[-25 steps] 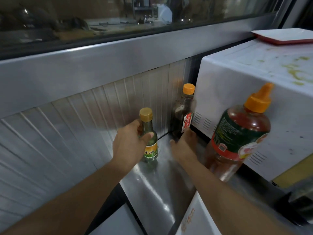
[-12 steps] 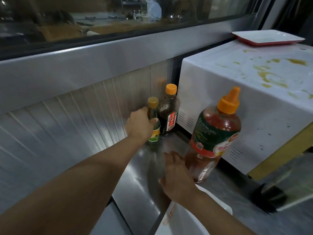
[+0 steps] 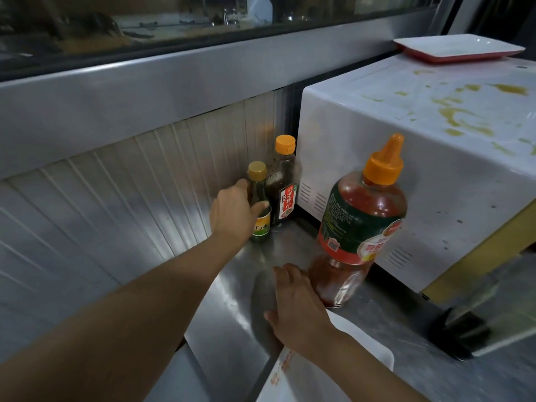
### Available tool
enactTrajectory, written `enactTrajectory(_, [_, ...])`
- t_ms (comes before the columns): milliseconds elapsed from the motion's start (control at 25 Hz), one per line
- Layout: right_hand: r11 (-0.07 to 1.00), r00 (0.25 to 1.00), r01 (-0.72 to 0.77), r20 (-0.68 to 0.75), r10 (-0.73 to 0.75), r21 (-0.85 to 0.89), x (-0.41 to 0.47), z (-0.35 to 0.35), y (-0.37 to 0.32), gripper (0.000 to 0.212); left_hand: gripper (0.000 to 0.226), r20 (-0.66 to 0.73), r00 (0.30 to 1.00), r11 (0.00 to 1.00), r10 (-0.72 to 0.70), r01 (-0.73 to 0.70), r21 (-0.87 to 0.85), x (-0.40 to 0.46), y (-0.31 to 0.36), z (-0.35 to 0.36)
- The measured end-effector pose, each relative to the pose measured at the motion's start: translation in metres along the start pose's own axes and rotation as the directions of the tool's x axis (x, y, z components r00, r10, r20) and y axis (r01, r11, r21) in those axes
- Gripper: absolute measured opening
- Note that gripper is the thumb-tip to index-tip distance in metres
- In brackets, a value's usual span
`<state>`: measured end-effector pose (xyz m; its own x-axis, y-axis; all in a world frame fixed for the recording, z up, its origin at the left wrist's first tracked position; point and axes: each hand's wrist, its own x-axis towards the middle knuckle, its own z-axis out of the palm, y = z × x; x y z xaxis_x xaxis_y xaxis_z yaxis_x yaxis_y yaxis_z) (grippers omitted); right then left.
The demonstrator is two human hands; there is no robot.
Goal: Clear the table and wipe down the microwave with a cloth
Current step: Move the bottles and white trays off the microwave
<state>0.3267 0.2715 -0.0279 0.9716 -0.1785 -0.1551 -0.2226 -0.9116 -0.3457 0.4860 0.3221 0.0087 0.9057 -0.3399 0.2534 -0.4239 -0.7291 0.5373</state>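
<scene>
Head view: three bottles (image 3: 359, 224), one microwave (image 3: 420, 158), one plate (image 3: 458, 49)

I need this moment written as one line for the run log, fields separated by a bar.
left hand grips small green bottle in corner | right hand open beside large orange-capped sauce bottle | white microwave top stained, unwiped

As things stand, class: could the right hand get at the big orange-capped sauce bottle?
Probably yes: the right hand lies open on the steel counter right beside the big sauce bottle, with nothing between them.

Stained white microwave (image 3: 406, 158) beside three upright sauce bottles (image 3: 282, 181).
</scene>
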Motion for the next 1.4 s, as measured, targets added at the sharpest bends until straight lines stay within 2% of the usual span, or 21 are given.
enactTrajectory(120, [0.994, 0.99, 0.057, -0.121, -0.068, -0.097, -0.003, -0.005, -0.001, 0.07, 0.042, 0.032, 0.999, 0.997, -0.023, 0.02, 0.072, -0.012, -0.014, 0.006])
enactTrajectory(280, [0.997, 0.997, 0.074, -0.006, -0.074, 0.009, -0.008, 0.001, 0.004, 0.058, 0.045, 0.1, 0.991, 0.988, -0.087, 0.072, 0.136, -0.018, -0.026, 0.02])
enactTrajectory(520, [0.996, 0.997, 0.067, -0.053, -0.064, 0.053, -0.01, 0.01, 0.006, 0.061, 0.045, 0.015, 0.99, 0.988, -0.139, 0.138, 0.069, -0.015, -0.016, 0.032])
enactTrajectory(760, [0.99, 0.995, 0.04, -0.096, -0.027, 0.136, -0.015, 0.011, 0.009, 0.062, 0.044, -0.005, 0.983, 0.983, -0.186, 0.186, -0.001, -0.017, -0.013, 0.037])
enactTrajectory(960, [0.99, 0.996, 0.024, -0.088, -0.011, 0.139, -0.023, 0.01, 0.009, 0.061, 0.046, 0.075, 0.984, 0.986, -0.162, 0.159, 0.048, -0.023, -0.019, 0.024])
enactTrajectory(1200, [0.985, 0.996, -0.07, -0.049, 0.078, 0.157, -0.044, -0.008, -0.008, 0.065, 0.063, 0.24, 0.954, 0.972, -0.18, 0.135, 0.192, -0.05, -0.006, -0.018])
enactTrajectory(1400, [0.974, 0.982, -0.136, -0.104, 0.157, 0.182, -0.089, -0.042, -0.023, 0.063, 0.068, 0.364, 0.926, 0.983, -0.104, 0.04, 0.179, -0.091, 0.011, -0.065])
